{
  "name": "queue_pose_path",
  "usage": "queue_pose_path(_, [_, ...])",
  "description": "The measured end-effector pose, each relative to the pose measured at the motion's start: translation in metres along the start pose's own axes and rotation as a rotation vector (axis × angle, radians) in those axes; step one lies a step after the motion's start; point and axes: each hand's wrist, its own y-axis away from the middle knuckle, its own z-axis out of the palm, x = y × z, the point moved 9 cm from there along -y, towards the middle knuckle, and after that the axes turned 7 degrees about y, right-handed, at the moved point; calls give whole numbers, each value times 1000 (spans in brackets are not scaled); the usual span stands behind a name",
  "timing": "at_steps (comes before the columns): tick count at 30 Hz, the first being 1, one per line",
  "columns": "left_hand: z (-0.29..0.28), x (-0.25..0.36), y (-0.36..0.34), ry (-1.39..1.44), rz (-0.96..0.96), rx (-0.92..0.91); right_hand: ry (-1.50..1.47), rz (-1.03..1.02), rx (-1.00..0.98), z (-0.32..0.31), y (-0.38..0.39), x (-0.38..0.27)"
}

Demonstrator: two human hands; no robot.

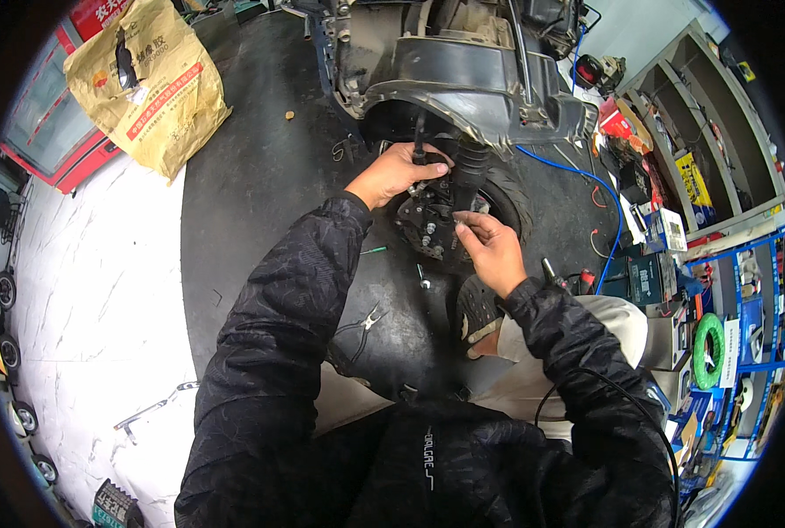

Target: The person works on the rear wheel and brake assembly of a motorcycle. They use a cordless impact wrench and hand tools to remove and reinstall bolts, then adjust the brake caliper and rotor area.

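A vehicle wheel [514, 198] with a black tyre stands below a black plastic fender [463, 84]. A black shock absorber with a ribbed boot [472, 163] runs down beside the wheel. My left hand [401, 173] is closed around a dark part left of the boot; its fingers partly hide that part. Lower and to the right, my right hand [493, 253] holds thumb and forefinger together at the hub. Whatever lies in that pinch is too small to name. Silver bolts [428, 231] show on the dark hub bracket [419, 211] between my hands.
Pliers [370, 319], a wrench [423, 277] and a green-handled screwdriver [374, 250] lie on the black mat [260, 176]. A blue hose [619, 211] curves along the right, near cluttered shelves [718, 132]. A large paper sack [150, 88] stands at far left.
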Motion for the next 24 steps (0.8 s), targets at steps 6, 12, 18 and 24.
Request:
queue_pose_path(6, [-2,-1,-1,49,24,-5,-164,75,298,12,-21,15])
queue_pose_path(12, [-5,-9,-3,145,8,13,-272,83,354,32,-25,14])
queue_pose_path(18, [-6,-15,-6,158,-61,-9,-236,72,386,36,-31,7])
queue_pose_path(24, [-7,-17,-6,143,-74,-19,-229,97,531,41,-29,6])
